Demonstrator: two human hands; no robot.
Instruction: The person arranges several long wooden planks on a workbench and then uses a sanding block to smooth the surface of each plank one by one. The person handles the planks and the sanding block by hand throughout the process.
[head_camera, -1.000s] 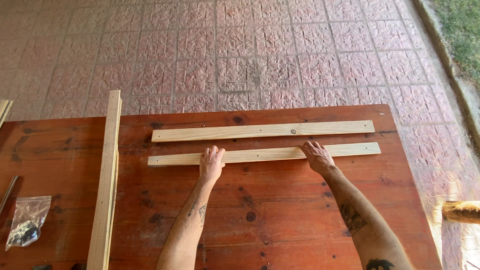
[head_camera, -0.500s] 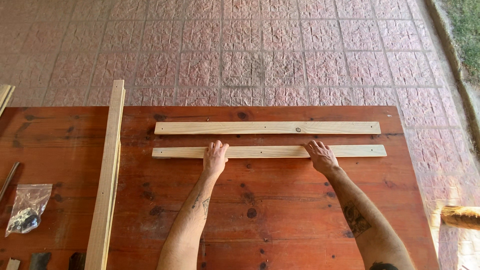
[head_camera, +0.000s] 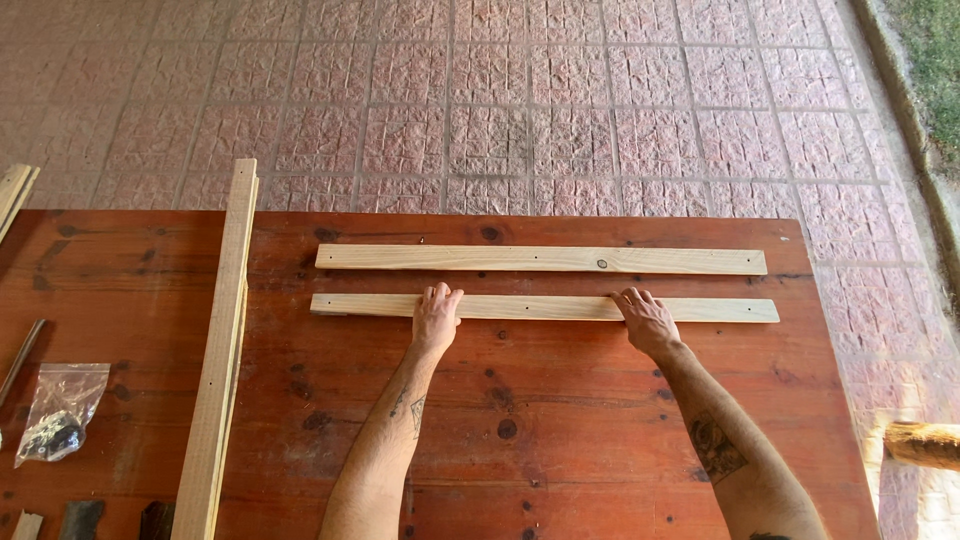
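Two pale wooden slats lie parallel across a red-brown wooden table (head_camera: 560, 420). The far slat (head_camera: 540, 259) lies untouched. On the near slat (head_camera: 545, 307) rest both of my hands, palms down with fingers spread. My left hand (head_camera: 436, 316) presses its near edge left of the middle. My right hand (head_camera: 646, 322) sits on it right of the middle. Neither hand wraps around the slat.
A long pale plank (head_camera: 222, 350) runs front to back on the table's left side. A small clear plastic bag (head_camera: 58, 415) with dark hardware lies at the far left, near a dark rod (head_camera: 22, 358). More planks (head_camera: 14, 195) poke in at upper left. Pink paving lies beyond.
The view has shifted slightly. Both hands stay on the near slat, which looks nudged a little toward the far slat's line.
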